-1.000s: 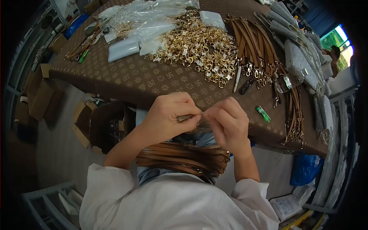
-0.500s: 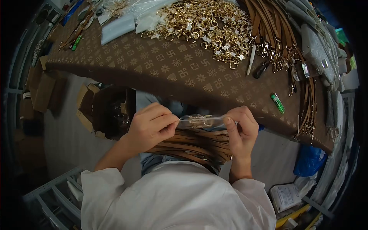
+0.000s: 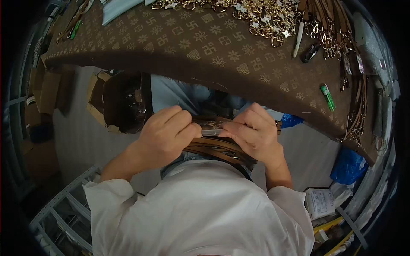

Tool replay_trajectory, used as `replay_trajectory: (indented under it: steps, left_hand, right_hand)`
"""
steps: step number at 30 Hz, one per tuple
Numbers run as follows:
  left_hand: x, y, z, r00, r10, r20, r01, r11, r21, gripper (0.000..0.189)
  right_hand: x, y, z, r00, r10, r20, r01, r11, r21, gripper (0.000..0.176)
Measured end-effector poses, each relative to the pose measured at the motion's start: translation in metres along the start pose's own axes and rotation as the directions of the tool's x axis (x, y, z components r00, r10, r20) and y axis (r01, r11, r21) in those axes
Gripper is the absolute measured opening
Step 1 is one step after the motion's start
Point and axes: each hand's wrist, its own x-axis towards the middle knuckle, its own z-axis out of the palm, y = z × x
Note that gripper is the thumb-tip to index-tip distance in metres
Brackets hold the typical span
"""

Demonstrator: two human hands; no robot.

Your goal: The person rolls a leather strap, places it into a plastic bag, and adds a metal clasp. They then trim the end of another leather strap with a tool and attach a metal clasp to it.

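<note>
Between my two hands, over my lap, is a small transparent plastic bag (image 3: 210,132) with gold-coloured metal pieces showing through it. My left hand (image 3: 166,133) pinches its left end between thumb and curled fingers. On the other side my right hand (image 3: 254,132) is closed on the bag's right part, thumb and fingers together, covering that end. The two hands are a short gap apart. Brown leather-like straps (image 3: 218,150) lie in a bundle across my lap, right beneath the bag and hands.
A table with a brown patterned cloth (image 3: 171,53) stands ahead. On it lie a heap of gold clasps (image 3: 260,19), more straps (image 3: 328,21), a white pen (image 3: 298,39) and a green lighter (image 3: 328,97). A dark-lined cardboard box (image 3: 97,104) sits on the floor at left.
My hands have drawn closer together, the right one moving left along the bag and turning its knuckles upward. The bag's middle shows less now. The view has tilted down, away from the table's far part.
</note>
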Motion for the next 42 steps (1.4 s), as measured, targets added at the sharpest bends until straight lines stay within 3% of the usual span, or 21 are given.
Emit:
replay_trajectory:
  steps: [6, 9, 11, 13, 15, 16, 18, 19, 21, 22, 24, 25, 26, 27, 28, 30, 31, 33, 37, 39, 42]
  left_hand:
    - [-0.025, -0.012, -0.021, 0.988, -0.147, -0.047, 0.146, 0.989, -0.03, 0.011]
    - [-0.058, -0.025, -0.047, 0.87, -0.441, -0.22, 0.472, 0.875, 0.111, 0.012]
    - [-0.084, -0.036, -0.064, 0.787, -0.557, -0.266, 0.6, 0.791, 0.119, 0.013]
    - [-0.109, -0.046, -0.069, 0.687, -0.671, -0.279, 0.726, 0.623, 0.29, 0.018]
    - [-0.112, -0.048, -0.055, 0.668, -0.703, -0.244, 0.735, 0.573, 0.362, 0.021]
    - [-0.111, -0.049, -0.046, 0.652, -0.729, -0.21, 0.731, 0.531, 0.428, 0.024]
    - [-0.097, -0.048, -0.021, 0.611, -0.785, -0.104, 0.792, 0.603, 0.096, 0.026]
    - [-0.085, -0.044, -0.008, 0.698, -0.716, 0.005, 0.716, 0.698, 0.012, 0.025]
    - [-0.061, -0.03, 0.03, 0.871, -0.477, 0.117, 0.491, 0.844, -0.213, 0.023]
    - [-0.046, -0.02, 0.052, 0.908, -0.386, 0.163, 0.418, 0.822, -0.385, 0.027]
    - [-0.024, 0.004, 0.09, 0.977, -0.151, 0.148, 0.205, 0.848, -0.488, 0.033]
    - [-0.011, 0.011, 0.092, 0.92, -0.141, 0.367, 0.352, 0.709, -0.611, 0.035]
    - [-0.002, 0.016, 0.09, 0.825, -0.075, 0.561, 0.506, 0.539, -0.673, 0.037]
    - [-0.001, 0.015, 0.095, 0.876, -0.052, 0.479, 0.461, 0.378, -0.803, 0.032]
    - [0.002, 0.009, 0.088, 0.879, -0.045, 0.475, 0.455, 0.38, -0.805, 0.032]
    - [0.001, -0.01, 0.065, 0.761, -0.039, 0.647, 0.633, 0.261, -0.729, 0.025]
    - [-0.005, -0.02, 0.061, 0.764, -0.053, 0.643, 0.633, 0.257, -0.73, 0.02]
    - [-0.006, -0.035, 0.033, 0.631, -0.121, 0.767, 0.77, 0.222, -0.598, 0.017]
    - [-0.016, -0.045, 0.02, 0.656, -0.161, 0.737, 0.753, 0.205, -0.625, 0.014]
    - [-0.016, -0.047, 0.014, 0.684, -0.202, 0.701, 0.723, 0.32, -0.613, 0.012]
    - [-0.021, -0.053, 0.006, 0.695, -0.193, 0.693, 0.709, 0.346, -0.615, 0.012]
  right_hand:
    - [-0.009, 0.006, 0.002, 0.998, 0.024, -0.058, -0.024, 1.0, -0.011, 0.022]
    - [-0.034, 0.019, -0.005, 0.978, 0.203, 0.04, -0.202, 0.978, -0.044, 0.017]
    - [-0.062, 0.024, -0.004, 0.854, 0.408, 0.322, -0.417, 0.908, -0.042, 0.017]
    - [-0.083, 0.016, 0.001, 0.779, 0.458, 0.429, -0.481, 0.875, -0.06, 0.019]
    - [-0.096, 0.011, 0.006, 0.656, 0.532, 0.536, -0.574, 0.812, -0.103, 0.026]
    - [-0.098, 0.011, 0.006, 0.66, 0.512, 0.549, -0.564, 0.821, -0.088, 0.026]
    - [-0.102, 0.015, 0.004, 0.593, 0.533, 0.603, -0.61, 0.787, -0.096, 0.031]
    - [-0.104, 0.015, 0.005, 0.6, 0.514, 0.613, -0.598, 0.797, -0.083, 0.031]
    - [-0.106, 0.015, 0.006, 0.698, 0.449, 0.557, -0.504, 0.861, -0.063, 0.03]
    - [-0.103, 0.012, 0.005, 0.703, 0.432, 0.565, -0.489, 0.87, -0.057, 0.03]
    - [-0.092, 0.0, -0.007, 0.75, 0.508, 0.423, -0.627, 0.751, 0.209, 0.021]
    - [-0.094, -0.008, -0.019, 0.624, 0.678, 0.388, -0.775, 0.473, 0.419, 0.021]
    - [-0.098, -0.014, -0.035, 0.443, 0.802, 0.4, -0.79, 0.139, 0.597, 0.022]
    - [-0.101, -0.013, -0.051, 0.55, 0.778, 0.303, -0.748, 0.297, 0.594, 0.024]
    - [-0.106, -0.009, -0.069, 0.65, 0.733, 0.202, -0.686, 0.449, 0.573, 0.026]
    - [-0.126, -0.006, -0.118, 0.696, 0.717, 0.023, -0.646, 0.612, 0.456, 0.035]
    - [-0.132, -0.007, -0.14, 0.682, 0.73, -0.042, -0.643, 0.626, 0.442, 0.036]
    - [-0.151, -0.01, -0.178, 0.652, 0.746, -0.131, -0.646, 0.638, 0.419, 0.038]
    - [-0.17, -0.026, -0.216, 0.571, 0.8, -0.182, -0.758, 0.599, 0.256, 0.037]
    - [-0.19, -0.028, -0.239, 0.54, 0.771, -0.337, -0.784, 0.607, 0.131, 0.033]
    - [-0.214, -0.028, -0.261, 0.501, 0.755, -0.422, -0.794, 0.595, 0.123, 0.027]
